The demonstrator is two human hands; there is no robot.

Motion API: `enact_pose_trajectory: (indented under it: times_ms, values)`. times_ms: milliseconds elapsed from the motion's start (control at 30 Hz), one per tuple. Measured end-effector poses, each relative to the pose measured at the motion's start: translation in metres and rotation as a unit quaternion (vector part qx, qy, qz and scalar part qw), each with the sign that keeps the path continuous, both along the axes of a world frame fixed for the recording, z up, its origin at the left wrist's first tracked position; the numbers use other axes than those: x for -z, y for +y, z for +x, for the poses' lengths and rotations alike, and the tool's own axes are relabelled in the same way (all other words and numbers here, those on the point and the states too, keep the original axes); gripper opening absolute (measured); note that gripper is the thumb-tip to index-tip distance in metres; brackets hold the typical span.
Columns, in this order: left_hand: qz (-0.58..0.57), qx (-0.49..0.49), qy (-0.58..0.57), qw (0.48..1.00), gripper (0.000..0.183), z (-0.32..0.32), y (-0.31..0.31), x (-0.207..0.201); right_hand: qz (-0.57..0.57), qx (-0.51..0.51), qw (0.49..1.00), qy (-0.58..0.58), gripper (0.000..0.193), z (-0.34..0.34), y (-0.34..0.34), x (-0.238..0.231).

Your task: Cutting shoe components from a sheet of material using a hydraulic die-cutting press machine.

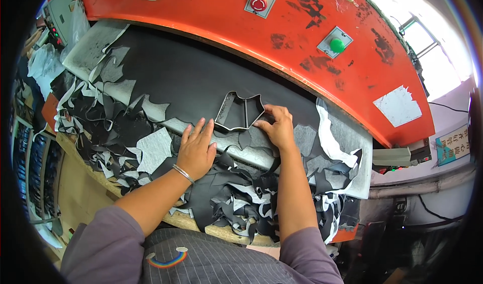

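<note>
A metal cutting die (246, 114), an open-topped outline with a bar across its inside, lies on a dark sheet of leather-like material (181, 65). My right hand (277, 127) is at the die's right side, its thumb and forefinger closed on the corner of the rim. My left hand (196, 150) wears a bracelet and lies flat with fingers spread, its fingertips close to the die's lower left corner; whether they touch it I cannot tell. The sheet's near edge is cut into ragged notches over a pale board (239, 153).
Dark and white offcuts (241, 198) heap along the near side and at the left. Beyond the sheet stands an orange machine beam (297, 47) with a red button (258, 4) and green buttons (337, 45). A white strip (332, 138) lies at the right.
</note>
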State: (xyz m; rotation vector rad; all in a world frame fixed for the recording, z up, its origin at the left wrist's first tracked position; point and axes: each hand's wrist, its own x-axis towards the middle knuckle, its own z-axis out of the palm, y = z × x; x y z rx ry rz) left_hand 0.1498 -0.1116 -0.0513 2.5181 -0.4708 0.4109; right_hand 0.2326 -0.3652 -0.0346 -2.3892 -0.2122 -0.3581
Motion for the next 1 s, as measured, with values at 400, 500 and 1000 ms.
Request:
enact_pose_trajectory:
  times_ms: [400,500,1000]
  values:
    - [-0.059,0.028,0.019,0.998,0.064,0.002,-0.001,0.002,-0.054,-0.117,0.991,-0.027,0.065,0.008,-0.025,-0.003]
    - [-0.006,0.023,0.019,1.0,0.063,0.002,-0.003,0.002,-0.078,-0.092,0.993,0.002,0.06,0.008,-0.023,-0.002]
    - [0.008,0.013,0.024,1.0,0.063,0.002,-0.003,-0.004,-0.061,-0.041,0.997,0.028,0.058,0.006,-0.014,-0.006]
